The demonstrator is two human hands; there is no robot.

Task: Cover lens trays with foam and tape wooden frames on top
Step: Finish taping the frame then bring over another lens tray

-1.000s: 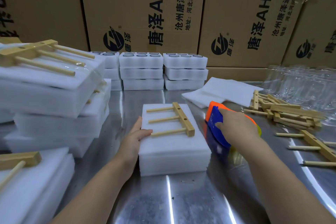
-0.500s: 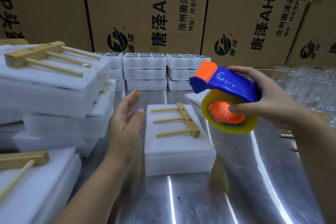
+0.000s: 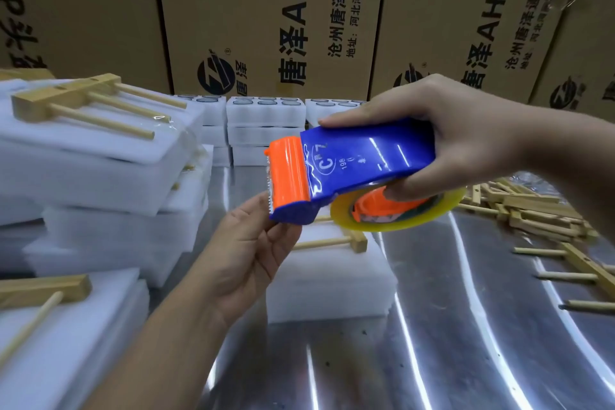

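Your right hand (image 3: pixel 466 140) gripped the tape dispenser (image 3: pixel 366 163) by its blue handle. The fingers (image 3: pixel 349 120) curled over the top and the thumb sat underneath against the orange hub of the tape roll (image 3: pixel 399 220). Your left hand (image 3: pixel 253 243) met the orange cutter end, thumb and forefinger narrow at the toothed edge. Whether they pinched the loose tape end could not be told. That tape likely handled as thin, sticky and quick to fold on itself, so it was best taken by its very end, clear of the teeth. Directly below your fingers, on the tabletop (image 3: pixel 432 343), sat the foam-covered tray (image 3: pixel 326 283). Its contents were hidden, and the wooden frame (image 3: pixel 336 241) lay on top. The foam looked soft and light and the frame stiff but thin-dowelled, probably best pinned by its bar. Beyond your fingers stood stacked lens trays (image 3: pixel 264 130), round glass pieces showing in their wells. Taped bundles (image 3: pixel 100 160) were piled left of your left hand, and loose frames (image 3: pixel 539 210) lay right of your right.
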